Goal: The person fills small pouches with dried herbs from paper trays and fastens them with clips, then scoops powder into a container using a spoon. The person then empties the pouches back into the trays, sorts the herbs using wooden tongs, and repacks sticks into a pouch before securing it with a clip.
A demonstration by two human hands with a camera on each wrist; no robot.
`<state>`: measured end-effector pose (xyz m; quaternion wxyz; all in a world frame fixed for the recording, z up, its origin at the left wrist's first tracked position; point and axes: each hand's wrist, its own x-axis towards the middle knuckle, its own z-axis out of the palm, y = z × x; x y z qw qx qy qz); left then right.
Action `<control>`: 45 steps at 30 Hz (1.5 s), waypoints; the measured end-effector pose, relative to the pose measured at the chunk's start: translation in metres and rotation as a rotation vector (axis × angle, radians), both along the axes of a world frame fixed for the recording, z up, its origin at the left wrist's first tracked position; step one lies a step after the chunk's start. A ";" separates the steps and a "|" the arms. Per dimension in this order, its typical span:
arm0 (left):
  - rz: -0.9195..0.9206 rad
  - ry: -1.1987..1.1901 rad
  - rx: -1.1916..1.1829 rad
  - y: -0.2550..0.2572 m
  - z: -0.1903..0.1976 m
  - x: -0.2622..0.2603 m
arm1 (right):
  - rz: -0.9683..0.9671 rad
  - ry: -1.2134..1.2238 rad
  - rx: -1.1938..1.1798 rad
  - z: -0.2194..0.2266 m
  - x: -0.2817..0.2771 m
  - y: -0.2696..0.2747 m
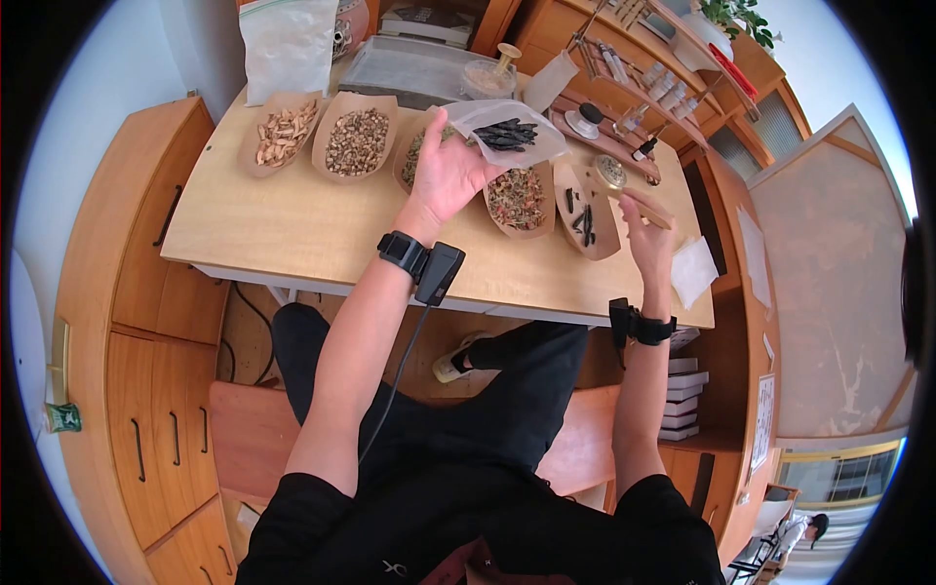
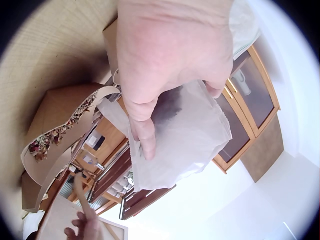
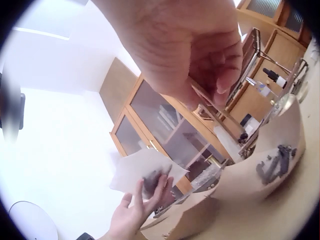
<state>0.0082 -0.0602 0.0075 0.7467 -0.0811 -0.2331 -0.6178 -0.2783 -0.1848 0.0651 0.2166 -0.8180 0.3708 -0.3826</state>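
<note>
Above the table, my left hand grips a translucent paper bag holding dark, stick-like pieces. In the left wrist view its fingers press on the bag. My right hand pinches a thin wooden tool over the right side of a brown paper tray with a few dark pieces. The right wrist view shows the tool between thumb and fingers, beside the tray; its full shape cannot be told.
Other paper trays hold pale slices, brown pieces and a reddish-green mix. Behind them are a clear box and a rack of small bottles. A white paper lies near the right edge.
</note>
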 end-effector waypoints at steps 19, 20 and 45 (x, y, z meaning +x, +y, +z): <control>0.054 -0.061 0.094 0.008 0.017 -0.012 | 0.534 0.104 -0.464 0.067 0.071 0.080; 0.060 -0.058 0.096 0.010 0.018 -0.011 | 0.541 0.105 -0.462 0.067 0.072 0.081; 0.068 -0.072 0.082 0.007 0.011 -0.008 | 0.515 0.052 -0.389 0.078 0.042 0.080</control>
